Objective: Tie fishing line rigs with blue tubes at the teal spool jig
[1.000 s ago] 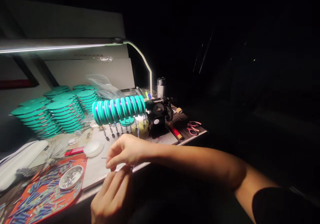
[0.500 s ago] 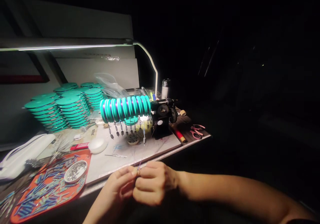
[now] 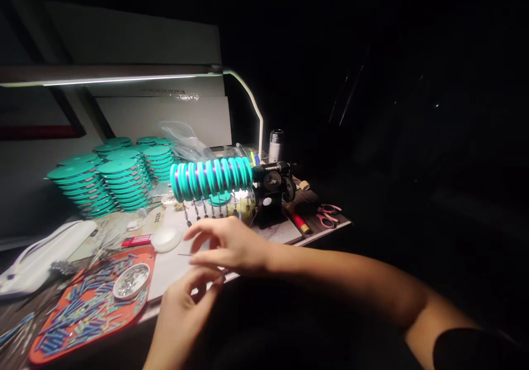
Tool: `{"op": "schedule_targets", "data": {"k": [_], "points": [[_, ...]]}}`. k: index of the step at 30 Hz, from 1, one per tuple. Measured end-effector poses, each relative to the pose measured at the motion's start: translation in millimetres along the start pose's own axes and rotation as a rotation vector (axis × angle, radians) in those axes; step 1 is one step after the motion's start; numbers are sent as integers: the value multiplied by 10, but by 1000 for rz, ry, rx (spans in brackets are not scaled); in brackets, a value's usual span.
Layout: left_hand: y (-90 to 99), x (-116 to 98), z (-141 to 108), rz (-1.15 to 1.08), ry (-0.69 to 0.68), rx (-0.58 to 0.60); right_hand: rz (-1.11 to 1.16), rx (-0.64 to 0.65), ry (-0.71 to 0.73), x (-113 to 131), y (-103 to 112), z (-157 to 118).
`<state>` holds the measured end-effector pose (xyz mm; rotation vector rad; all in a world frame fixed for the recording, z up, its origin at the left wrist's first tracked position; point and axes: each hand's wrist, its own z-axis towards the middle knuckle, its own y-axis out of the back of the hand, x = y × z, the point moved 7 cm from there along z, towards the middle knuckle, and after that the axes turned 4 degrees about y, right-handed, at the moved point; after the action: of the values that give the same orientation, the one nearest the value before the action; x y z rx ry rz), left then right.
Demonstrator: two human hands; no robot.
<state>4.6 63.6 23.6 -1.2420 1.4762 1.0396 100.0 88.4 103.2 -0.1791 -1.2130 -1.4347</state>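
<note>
Hovering over white board point(image 3: 165, 271), right hand point(image 3: 227, 243) half-open, left hand point(image 3: 184, 306) pinched shut, any held item unclear

A metal-topped bottle point(image 3: 276, 149) stands at the back of the surface point(image 3: 314, 198). Just left of it rises the bent pole of a lamp point(image 3: 136, 75), whose lit bar reaches left, above bottle height. Pens point(image 3: 256, 159) lean near the bottle's left side; farther left are a clear plastic bag point(image 3: 182, 138) and, behind, a pale board point(image 3: 165, 119). Pink-handled scissors point(image 3: 332, 215) lie right of the bottle and nearer the camera.
</note>
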Motion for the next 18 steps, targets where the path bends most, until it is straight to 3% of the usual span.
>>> {"op": "schedule_targets", "data": {"k": [2,5,8,11,13,16,18], "points": [[-56,44,18,-115,149,86,-454,-134,341,205,85,-298],[-162,98,-5,-246,266,154,-902,-211,789,378,-87,-738],[-204,103,-7,-249,252,174,-962,-271,881,393,-209,-896],[-163,57,6,-173,137,153,-738,-167,765,403,-224,-825],[-95,-21,-15,-72,-51,61,-446,-62,565,361,-156,-645],[25,-219,-215,235,-492,-285,51,-33,60,86,-25,-215],[17,-294,-365,419,-682,-455,292,36,-232,-121,-99,46]]}}
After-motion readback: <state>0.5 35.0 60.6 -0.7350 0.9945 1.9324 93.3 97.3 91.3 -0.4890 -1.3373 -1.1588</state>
